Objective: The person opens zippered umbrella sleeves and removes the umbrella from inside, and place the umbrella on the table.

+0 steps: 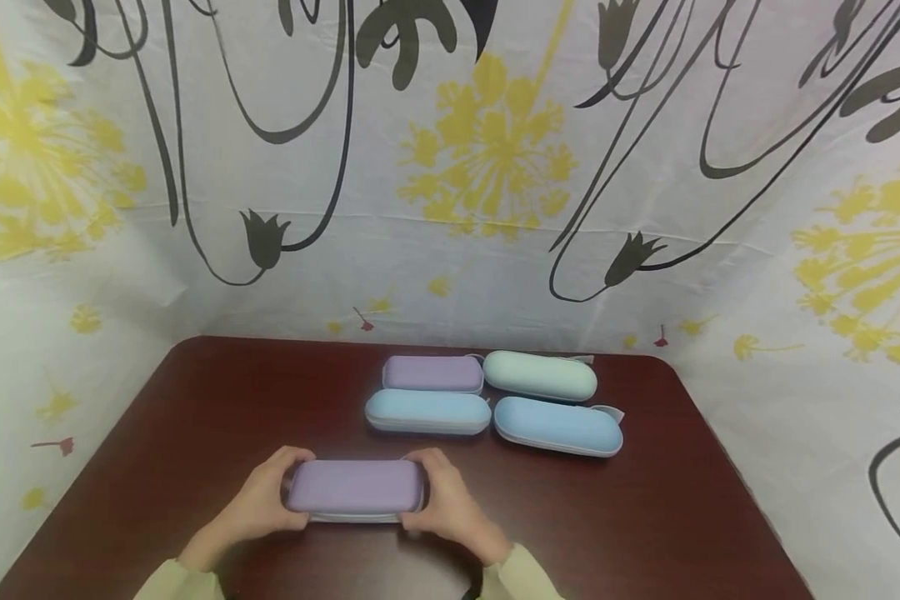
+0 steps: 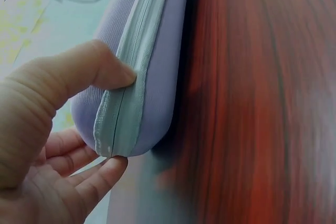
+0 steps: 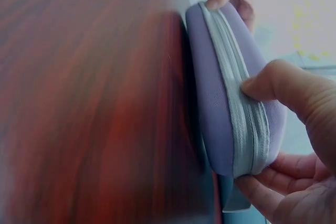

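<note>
A purple zippered case [image 1: 356,487], shaped like a glasses or pencil case, lies lengthwise between both hands near the front of the table. My left hand [image 1: 264,498] grips its left end, the thumb on the grey zipper band and the fingers round the far side, as the left wrist view shows. At the other end my right hand [image 1: 450,502] holds it the same way, thumb [image 3: 262,85] pressed on the zipper. In the right wrist view a pale strap [image 3: 236,200] shows below the case's end.
Behind stand a second purple case [image 1: 432,374], a mint green case [image 1: 540,375] and two light blue cases, one on the left [image 1: 427,412] and one on the right [image 1: 558,426]. The dark red-brown table [image 1: 270,392] meets a patterned cloth [image 1: 420,283] at the back.
</note>
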A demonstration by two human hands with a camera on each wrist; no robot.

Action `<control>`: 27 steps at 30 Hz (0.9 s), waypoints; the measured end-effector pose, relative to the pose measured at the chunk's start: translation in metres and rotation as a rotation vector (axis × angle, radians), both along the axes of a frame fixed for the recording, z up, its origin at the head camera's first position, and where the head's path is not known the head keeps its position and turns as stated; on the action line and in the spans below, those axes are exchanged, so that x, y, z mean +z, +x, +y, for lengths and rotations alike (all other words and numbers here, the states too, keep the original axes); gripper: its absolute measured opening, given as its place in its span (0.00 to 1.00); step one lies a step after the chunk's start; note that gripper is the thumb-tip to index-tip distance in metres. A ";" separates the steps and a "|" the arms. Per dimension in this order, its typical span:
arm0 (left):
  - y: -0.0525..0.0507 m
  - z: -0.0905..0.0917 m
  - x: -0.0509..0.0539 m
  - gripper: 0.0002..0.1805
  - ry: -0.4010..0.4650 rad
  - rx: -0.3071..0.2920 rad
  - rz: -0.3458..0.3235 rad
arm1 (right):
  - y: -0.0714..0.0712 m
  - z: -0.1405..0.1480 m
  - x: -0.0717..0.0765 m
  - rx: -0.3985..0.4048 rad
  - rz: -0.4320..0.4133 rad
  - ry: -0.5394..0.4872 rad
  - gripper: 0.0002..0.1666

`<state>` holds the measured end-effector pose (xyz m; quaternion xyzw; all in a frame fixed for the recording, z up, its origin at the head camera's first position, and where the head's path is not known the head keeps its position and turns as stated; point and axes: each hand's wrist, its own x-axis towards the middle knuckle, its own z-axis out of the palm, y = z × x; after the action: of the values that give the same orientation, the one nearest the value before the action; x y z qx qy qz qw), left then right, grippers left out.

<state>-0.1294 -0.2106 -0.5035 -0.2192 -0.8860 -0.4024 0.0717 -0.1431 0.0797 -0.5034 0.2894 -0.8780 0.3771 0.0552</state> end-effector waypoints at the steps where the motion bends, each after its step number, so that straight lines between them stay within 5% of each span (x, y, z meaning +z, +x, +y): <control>1: 0.000 0.004 0.000 0.38 -0.001 -0.005 -0.006 | 0.000 0.004 0.000 0.001 0.001 -0.001 0.42; 14: -0.005 0.061 -0.001 0.39 -0.019 -0.056 -0.059 | 0.009 0.068 -0.004 -0.014 0.012 -0.082 0.43; 20: -0.003 0.075 0.002 0.39 -0.083 -0.065 -0.022 | 0.011 0.089 -0.006 0.074 0.045 -0.076 0.43; 23: -0.003 0.077 0.007 0.40 -0.119 -0.077 -0.024 | 0.006 0.097 -0.005 0.133 0.028 -0.109 0.35; 27: -0.004 0.078 0.012 0.39 -0.120 -0.114 -0.002 | -0.005 0.105 -0.001 0.106 -0.014 -0.101 0.17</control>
<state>-0.1332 -0.1325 -0.4916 -0.2726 -0.8947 -0.3521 0.0345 -0.1479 0.1846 -0.5046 0.3298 -0.8415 0.4256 0.0434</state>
